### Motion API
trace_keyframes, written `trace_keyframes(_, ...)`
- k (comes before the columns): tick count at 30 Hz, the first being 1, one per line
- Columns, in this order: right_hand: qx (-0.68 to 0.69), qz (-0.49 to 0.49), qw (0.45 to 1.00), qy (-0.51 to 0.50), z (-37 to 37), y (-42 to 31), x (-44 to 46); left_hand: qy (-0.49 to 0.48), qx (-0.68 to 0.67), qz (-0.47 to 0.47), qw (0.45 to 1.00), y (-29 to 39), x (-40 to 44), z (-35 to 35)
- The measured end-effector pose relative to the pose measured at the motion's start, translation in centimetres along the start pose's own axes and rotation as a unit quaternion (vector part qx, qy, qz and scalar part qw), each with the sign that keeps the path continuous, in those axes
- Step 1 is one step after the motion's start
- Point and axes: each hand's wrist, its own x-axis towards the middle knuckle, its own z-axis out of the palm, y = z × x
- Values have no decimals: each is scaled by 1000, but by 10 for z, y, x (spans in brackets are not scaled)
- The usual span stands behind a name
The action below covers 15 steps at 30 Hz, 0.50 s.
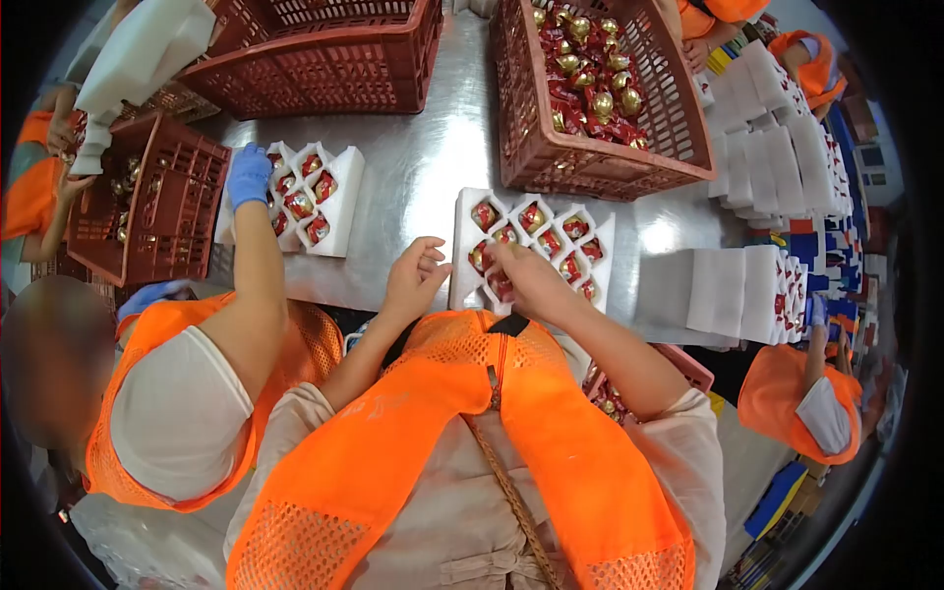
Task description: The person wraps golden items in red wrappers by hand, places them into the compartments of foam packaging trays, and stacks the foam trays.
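A white foam tray with diamond-shaped cells lies before me on the metal table, and red-and-gold foil-wrapped balls sit in its cells. Over the tray's near left part, my right hand reaches down with its fingers closed at a wrapped ball; the fingertips are partly hidden by the hand. My left hand hovers just left of the tray, its fingers loosely bent and apart, with nothing visible in them.
Beyond the tray stands a brown crate of wrapped balls; another brown crate is further left. A co-worker's blue-gloved hand touches a second foam tray. Foam trays stand on edge at right.
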Motion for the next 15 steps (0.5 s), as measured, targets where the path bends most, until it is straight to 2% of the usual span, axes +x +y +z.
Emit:
trace_keyframes(1, 64, 99, 992, 52, 6, -6, 4, -4, -4, -6, 1000, 1, 0, 0)
trace_keyframes(2, -56, 95, 991, 69, 5, -20, 1, -6, -7, -9, 1000, 3, 1, -1)
trace_keyframes(3, -56, 94, 992, 70, 11, -23, -5, -5, -5, -8, 1000, 5, 1, -1)
trace_keyframes(5, -52, 65, 986, 146, 23, -24, -14, -14, 16, 7, 1000, 12, 0, 1)
trace_keyframes(6, -108, -1, 971, 211, 24, -19, -17, -15, 14, 8, 1000, 14, 1, 2)
trace_keyframes(7, -109, 0, 972, 210, 20, -17, -20, -21, 18, -8, 1000, 16, 1, 2)
trace_keyframes(10, -157, -86, 973, 144, 16, -10, -24, -27, 17, -29, 999, 14, -5, 2)
trace_keyframes(15, -152, -122, 972, 131, 26, 10, -13, -39, 17, -28, 999, 13, 0, 3)
